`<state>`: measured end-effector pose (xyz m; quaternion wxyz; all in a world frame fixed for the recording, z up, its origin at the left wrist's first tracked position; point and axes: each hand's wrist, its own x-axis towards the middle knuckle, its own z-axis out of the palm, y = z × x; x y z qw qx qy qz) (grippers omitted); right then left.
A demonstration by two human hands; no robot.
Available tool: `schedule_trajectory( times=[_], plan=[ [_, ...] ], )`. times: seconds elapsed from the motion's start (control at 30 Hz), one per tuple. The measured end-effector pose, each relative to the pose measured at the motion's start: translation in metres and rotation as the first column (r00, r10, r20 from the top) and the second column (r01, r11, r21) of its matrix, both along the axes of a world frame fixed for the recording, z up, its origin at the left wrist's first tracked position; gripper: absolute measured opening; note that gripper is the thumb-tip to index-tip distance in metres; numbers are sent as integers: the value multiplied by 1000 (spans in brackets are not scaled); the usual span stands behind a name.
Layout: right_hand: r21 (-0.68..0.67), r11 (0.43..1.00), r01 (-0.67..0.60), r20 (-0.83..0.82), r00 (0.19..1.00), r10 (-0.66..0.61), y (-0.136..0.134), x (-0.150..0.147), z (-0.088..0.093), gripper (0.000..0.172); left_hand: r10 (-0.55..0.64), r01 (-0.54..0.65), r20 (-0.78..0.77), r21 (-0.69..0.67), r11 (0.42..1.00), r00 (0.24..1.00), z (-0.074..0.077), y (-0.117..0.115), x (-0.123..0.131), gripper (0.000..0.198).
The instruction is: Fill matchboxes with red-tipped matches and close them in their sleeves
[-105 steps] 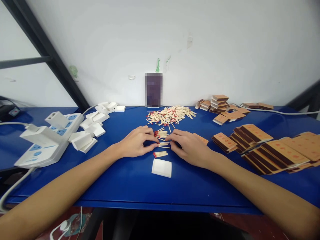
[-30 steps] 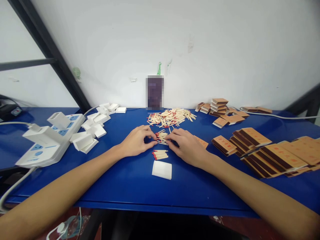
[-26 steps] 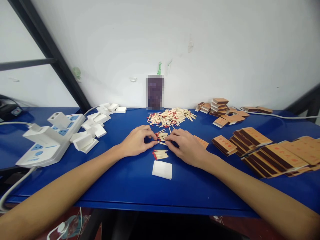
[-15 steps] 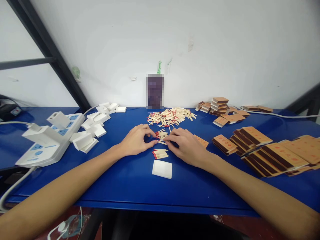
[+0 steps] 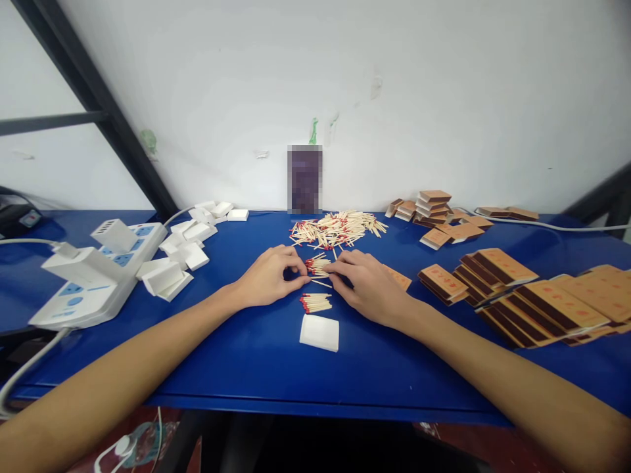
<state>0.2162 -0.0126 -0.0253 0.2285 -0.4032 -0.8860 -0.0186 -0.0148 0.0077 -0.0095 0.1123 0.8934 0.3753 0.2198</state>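
Flanking match cluster [image 5: 318, 266]: left hand [image 5: 269, 279], right hand [image 5: 367, 286], grips pinched on it; match bundle [image 5: 315, 303], white tray [image 5: 319, 332] nearer.

Matchbox [image 5: 398, 277] half-hidden under rt grip [image 5: 369, 289] — dark obj. [image 5: 304, 179] at back pixel-blurred

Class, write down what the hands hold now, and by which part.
A small bunch of matches, pinched from both ends: left hand at the red heads, right hand at the bare wooden ends.
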Motion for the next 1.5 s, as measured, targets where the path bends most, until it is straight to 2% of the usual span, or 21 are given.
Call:
schedule_trajectory(
  times=[0.27, 0.63, 1.03, 1.2, 1.5],
  plan=[
    [-19, 1000, 21, 18, 1000, -21, 0, 0, 1, 24, -8, 8, 2, 0, 1000, 1000, 0, 0, 0, 16],
    [-18, 999, -46, -46, 998, 45, -2, -2, 2, 21, -62, 62, -64, -4, 998, 996, 2, -2, -1, 21],
    [-11, 999, -52, -84, 995, 51, -2, -2, 2, 23, -95, 95, -47, -6, 995, 994, 1, -2, -2, 21],
    [-24, 999, -26, -61, 998, 25, -3, -2, 3, 19, -93, 92, -44, -21, 996, 995, 1, -2, -1, 20],
    [-16, 999, -51, -88, 995, 49, 0, -2, -1, 16, -70, 68, -58, -31, 997, 996, 1, 0, -1, 22]
  ],
)
